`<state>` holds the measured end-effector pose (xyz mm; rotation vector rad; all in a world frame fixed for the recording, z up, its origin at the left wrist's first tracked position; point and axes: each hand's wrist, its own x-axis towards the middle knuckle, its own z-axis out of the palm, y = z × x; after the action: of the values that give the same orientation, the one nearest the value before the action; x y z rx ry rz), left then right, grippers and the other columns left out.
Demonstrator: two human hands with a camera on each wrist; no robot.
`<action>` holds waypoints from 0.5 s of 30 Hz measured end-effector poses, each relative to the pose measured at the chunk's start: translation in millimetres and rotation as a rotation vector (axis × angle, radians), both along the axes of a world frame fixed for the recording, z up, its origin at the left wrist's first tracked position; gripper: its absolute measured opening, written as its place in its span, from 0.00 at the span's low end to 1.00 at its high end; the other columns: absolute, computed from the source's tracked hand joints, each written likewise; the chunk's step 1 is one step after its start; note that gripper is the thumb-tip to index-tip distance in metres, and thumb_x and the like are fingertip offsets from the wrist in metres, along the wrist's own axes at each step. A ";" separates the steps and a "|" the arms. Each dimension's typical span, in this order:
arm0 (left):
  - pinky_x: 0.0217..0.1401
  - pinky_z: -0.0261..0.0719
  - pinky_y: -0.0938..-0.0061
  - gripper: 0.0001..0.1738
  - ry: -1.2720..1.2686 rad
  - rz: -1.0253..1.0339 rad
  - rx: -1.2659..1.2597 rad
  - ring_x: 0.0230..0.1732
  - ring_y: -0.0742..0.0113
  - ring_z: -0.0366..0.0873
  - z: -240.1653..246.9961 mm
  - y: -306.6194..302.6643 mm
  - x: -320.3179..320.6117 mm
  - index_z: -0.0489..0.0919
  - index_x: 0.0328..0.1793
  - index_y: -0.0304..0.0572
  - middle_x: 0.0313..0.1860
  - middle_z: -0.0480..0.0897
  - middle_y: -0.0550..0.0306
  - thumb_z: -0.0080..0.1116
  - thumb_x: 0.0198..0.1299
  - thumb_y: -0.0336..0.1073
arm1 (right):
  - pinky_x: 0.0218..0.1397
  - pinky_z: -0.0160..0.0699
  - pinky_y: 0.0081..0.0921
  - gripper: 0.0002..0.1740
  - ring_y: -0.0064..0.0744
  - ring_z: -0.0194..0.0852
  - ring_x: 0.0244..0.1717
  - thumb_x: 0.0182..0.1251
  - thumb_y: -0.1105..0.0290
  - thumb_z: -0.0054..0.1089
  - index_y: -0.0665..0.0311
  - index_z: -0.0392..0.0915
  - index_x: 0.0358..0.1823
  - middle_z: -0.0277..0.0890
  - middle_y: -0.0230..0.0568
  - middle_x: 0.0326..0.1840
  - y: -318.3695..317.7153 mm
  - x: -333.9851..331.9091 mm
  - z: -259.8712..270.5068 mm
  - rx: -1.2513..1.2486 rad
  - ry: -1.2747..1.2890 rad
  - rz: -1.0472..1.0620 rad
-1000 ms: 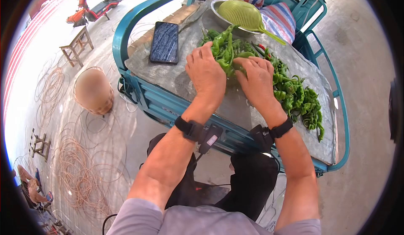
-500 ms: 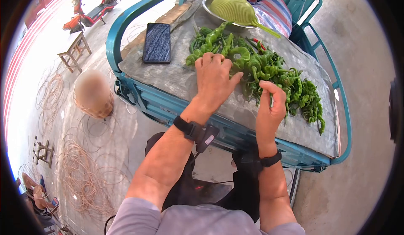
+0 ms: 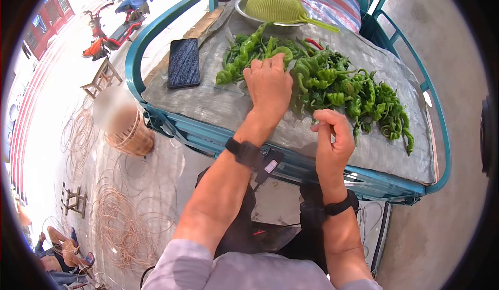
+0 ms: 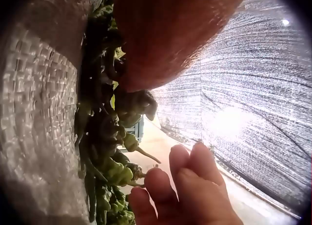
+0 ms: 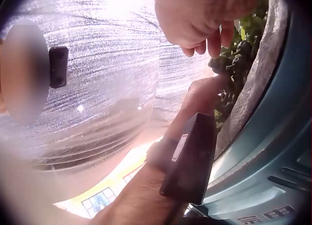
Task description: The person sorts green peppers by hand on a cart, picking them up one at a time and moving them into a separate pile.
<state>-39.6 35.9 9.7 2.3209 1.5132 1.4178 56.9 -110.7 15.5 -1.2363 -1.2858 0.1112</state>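
Observation:
Green peppers (image 3: 332,82) lie in a long heap on a grey woven sheet (image 3: 208,100), with a red one (image 3: 314,43) near the back. My left hand (image 3: 267,87) is over the heap's left part, fingers bent down onto the peppers; whether they grip one is hidden. Under the thumb side of the left hand (image 4: 170,35) is a curled pepper (image 4: 141,105) in the left wrist view. In front of the heap, my right hand (image 3: 335,142) is raised, its fingers loosely curled, with nothing visible in them. Its fingers hang apart from the peppers in the right wrist view.
A phone (image 3: 184,64) lies left of the peppers. Behind them, a green strainer (image 3: 275,7) sits upside down in a metal bowl (image 3: 240,8), beside a striped bag (image 3: 335,4). Blue cart rails (image 3: 136,64) border the sheet. A stool and wicker basket (image 3: 136,138) stand left on the floor.
The right hand has left the peppers and come down toward the front edge. My left hand remains at the heap, its thumb now tucked out of sight. The head view has shifted.

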 end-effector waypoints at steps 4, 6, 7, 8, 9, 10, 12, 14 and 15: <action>0.62 0.69 0.55 0.26 -0.231 0.029 0.080 0.54 0.50 0.76 -1.9 1.8 4.2 0.74 0.67 0.39 0.55 0.82 0.45 0.61 0.63 0.33 | 0.35 0.85 0.21 0.14 0.26 0.82 0.37 0.69 0.90 0.52 0.66 0.82 0.45 0.83 0.40 0.48 -8.5 11.5 2.0 0.023 0.002 -0.002; 0.62 0.69 0.54 0.26 -0.441 -0.062 0.097 0.55 0.47 0.75 2.1 1.5 1.6 0.74 0.67 0.36 0.54 0.81 0.44 0.60 0.62 0.32 | 0.35 0.85 0.21 0.14 0.26 0.81 0.36 0.69 0.90 0.52 0.66 0.82 0.45 0.82 0.39 0.48 -13.0 17.1 2.9 0.017 0.016 -0.006; 0.63 0.69 0.54 0.26 -0.544 -0.110 0.103 0.55 0.45 0.75 5.8 0.5 -0.5 0.73 0.67 0.34 0.53 0.81 0.44 0.60 0.61 0.31 | 0.35 0.85 0.21 0.14 0.26 0.81 0.36 0.69 0.90 0.52 0.66 0.82 0.45 0.82 0.39 0.47 -14.1 18.4 3.1 0.022 0.013 -0.006; 0.64 0.69 0.55 0.29 -0.590 -0.135 0.053 0.55 0.45 0.75 8.8 -1.4 -5.9 0.70 0.69 0.30 0.54 0.80 0.41 0.59 0.62 0.30 | 0.35 0.85 0.21 0.14 0.26 0.81 0.36 0.69 0.90 0.52 0.66 0.82 0.45 0.82 0.39 0.47 -14.7 19.9 3.6 0.026 0.010 -0.007; 0.64 0.69 0.55 0.30 -0.667 -0.144 -0.010 0.56 0.45 0.74 10.7 -2.9 -9.4 0.69 0.70 0.30 0.54 0.79 0.41 0.59 0.61 0.30 | 0.35 0.85 0.20 0.14 0.25 0.81 0.36 0.69 0.90 0.51 0.66 0.82 0.45 0.82 0.39 0.47 -14.9 21.0 4.1 0.030 0.006 -0.010; 0.64 0.69 0.55 0.31 -0.745 -0.152 -0.073 0.57 0.46 0.74 12.2 -4.0 -11.8 0.67 0.70 0.29 0.55 0.78 0.41 0.59 0.61 0.30 | 0.35 0.85 0.20 0.14 0.25 0.81 0.36 0.69 0.89 0.51 0.66 0.82 0.45 0.82 0.39 0.47 -14.7 21.8 4.6 0.045 -0.001 -0.006; 0.65 0.68 0.54 0.35 -0.634 0.023 -0.050 0.59 0.47 0.73 2.0 5.2 -18.8 0.63 0.73 0.29 0.56 0.76 0.41 0.60 0.60 0.30 | 0.35 0.85 0.21 0.14 0.25 0.80 0.36 0.69 0.89 0.51 0.66 0.82 0.45 0.82 0.39 0.47 -16.7 21.8 6.0 0.033 0.027 0.005; 0.64 0.68 0.55 0.29 -0.331 0.276 0.190 0.52 0.51 0.76 -3.0 5.0 -24.4 0.68 0.71 0.32 0.54 0.75 0.45 0.58 0.64 0.33 | 0.35 0.85 0.21 0.14 0.24 0.80 0.35 0.69 0.89 0.51 0.66 0.82 0.46 0.82 0.39 0.46 -17.0 21.5 6.2 0.030 0.037 0.010; 0.64 0.68 0.55 0.27 -0.177 0.399 0.311 0.48 0.53 0.77 -2.4 2.3 -25.8 0.70 0.69 0.33 0.53 0.75 0.47 0.57 0.66 0.34 | 0.35 0.84 0.21 0.14 0.24 0.79 0.35 0.68 0.90 0.51 0.66 0.82 0.46 0.81 0.39 0.46 -16.4 21.6 6.2 0.033 0.034 0.010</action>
<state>-65.4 38.3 7.3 2.0356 1.8926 2.0238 78.5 -127.1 21.7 -1.1949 -1.2599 0.1174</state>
